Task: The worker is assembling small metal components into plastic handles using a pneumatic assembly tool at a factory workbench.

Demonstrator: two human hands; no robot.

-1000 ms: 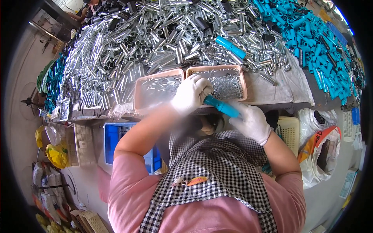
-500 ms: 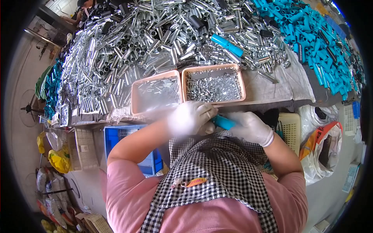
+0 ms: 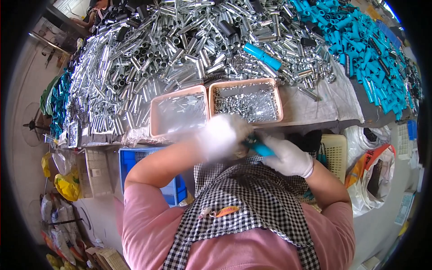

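Note:
In front of my apron, my right hand, in a white glove, is wrapped round a teal tube-shaped part. My left hand, gloved in white too, is at the tube's far-left end and smeared by motion, so its fingers cannot be made out. Just beyond the hands stand two pink trays. The left tray contains thin metal pins, and the right tray many small metal pieces. Past them, another teal tube lies on a heap of shiny metal tubes.
Teal parts are heaped at the far right. Below the table edge are a blue crate on the left, a cream basket and a white sack on the right. Another person shows at the far left.
The teal tube and my right hand have shifted slightly down and to the left. My left hand has moved a little and is more blurred.

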